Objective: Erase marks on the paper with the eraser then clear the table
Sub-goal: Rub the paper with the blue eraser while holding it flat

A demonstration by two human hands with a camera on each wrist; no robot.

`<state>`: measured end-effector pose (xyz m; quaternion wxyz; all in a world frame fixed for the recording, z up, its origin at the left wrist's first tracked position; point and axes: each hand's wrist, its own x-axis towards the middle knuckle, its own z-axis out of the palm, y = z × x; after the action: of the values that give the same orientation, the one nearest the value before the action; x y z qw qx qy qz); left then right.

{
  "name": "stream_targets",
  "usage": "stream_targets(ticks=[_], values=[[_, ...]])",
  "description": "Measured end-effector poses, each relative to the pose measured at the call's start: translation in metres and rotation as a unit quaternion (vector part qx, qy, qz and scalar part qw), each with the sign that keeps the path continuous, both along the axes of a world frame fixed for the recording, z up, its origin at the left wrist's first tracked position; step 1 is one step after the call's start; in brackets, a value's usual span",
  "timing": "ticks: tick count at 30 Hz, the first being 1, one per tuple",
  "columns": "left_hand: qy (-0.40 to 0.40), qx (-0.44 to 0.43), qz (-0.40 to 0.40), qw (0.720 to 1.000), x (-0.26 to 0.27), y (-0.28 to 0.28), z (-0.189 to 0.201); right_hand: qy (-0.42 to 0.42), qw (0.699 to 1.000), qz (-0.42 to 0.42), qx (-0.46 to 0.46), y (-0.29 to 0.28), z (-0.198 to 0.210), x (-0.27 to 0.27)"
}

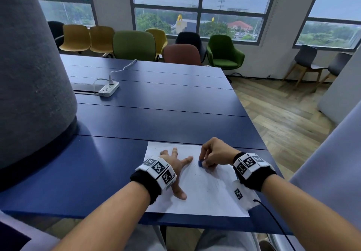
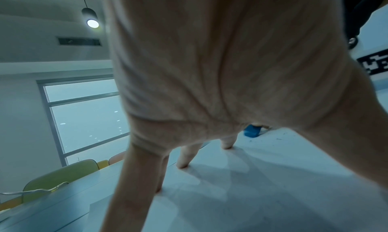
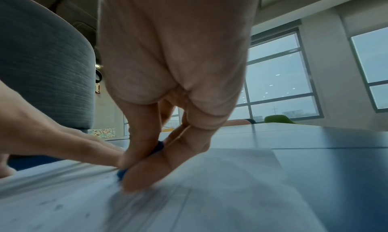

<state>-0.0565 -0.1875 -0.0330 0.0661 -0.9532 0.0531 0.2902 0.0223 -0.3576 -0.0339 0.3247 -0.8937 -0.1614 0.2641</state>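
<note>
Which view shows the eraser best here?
Left wrist: the eraser shows as a clear blue block on the paper. Head view shows a small blue patch under the right hand; right wrist, blurred slivers between fingers.

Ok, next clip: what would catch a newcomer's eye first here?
Probably the two hands working on the white paper at the near edge of the blue table: the left hand is spread flat on the sheet, while the right hand pinches a small blue eraser against it. After that, the row of coloured chairs under the windows at the far end.
</note>
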Motion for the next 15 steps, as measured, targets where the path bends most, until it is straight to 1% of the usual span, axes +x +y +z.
stream_targets(ticks=[2, 3, 5, 7, 8, 9, 10, 12, 13, 14, 15], values=[[0.0, 0.001, 0.001, 1.0, 0.0, 0.0, 0.0, 0.051, 0.997, 0.045, -0.028, 0.0, 0.005, -0.004], [-0.001, -0.001, 0.001, 1.0, 0.0, 0.001, 0.0, 0.063, 0.995, 0.058, -0.041, 0.002, 0.008, -0.005], [-0.003, -0.003, -0.001, 1.0, 0.0, 0.002, 0.0, 0.032, 0.998, 0.035, -0.037, 0.009, 0.011, 0.0], [-0.005, -0.005, -0.004, 1.0, -0.001, 0.002, 0.0, -0.025, 0.999, -0.023, -0.005, 0.015, 0.008, 0.008], [-0.004, -0.004, -0.004, 1.0, -0.001, 0.002, 0.0, -0.039, 0.998, -0.04, 0.005, 0.017, 0.007, 0.009], [-0.005, -0.004, -0.004, 1.0, -0.001, 0.003, 0.0, -0.036, 0.999, -0.038, 0.004, 0.018, 0.006, 0.011], [-0.006, -0.004, -0.005, 1.0, -0.001, 0.002, 0.0, -0.015, 1.0, -0.018, -0.006, 0.015, 0.006, 0.009], [-0.007, -0.002, -0.005, 1.0, -0.001, 0.001, 0.0, 0.054, 0.997, 0.044, -0.027, 0.008, 0.007, 0.003], [-0.007, -0.001, -0.004, 1.0, 0.0, 0.002, 0.001, 0.074, 0.995, 0.057, -0.032, 0.006, 0.007, 0.003], [-0.005, 0.0, -0.005, 1.0, 0.0, 0.002, 0.001, 0.07, 0.996, 0.049, -0.031, 0.004, 0.007, 0.004], [-0.004, -0.002, -0.005, 1.0, 0.0, 0.002, 0.001, 0.047, 0.998, 0.025, -0.022, 0.002, 0.005, 0.007]])
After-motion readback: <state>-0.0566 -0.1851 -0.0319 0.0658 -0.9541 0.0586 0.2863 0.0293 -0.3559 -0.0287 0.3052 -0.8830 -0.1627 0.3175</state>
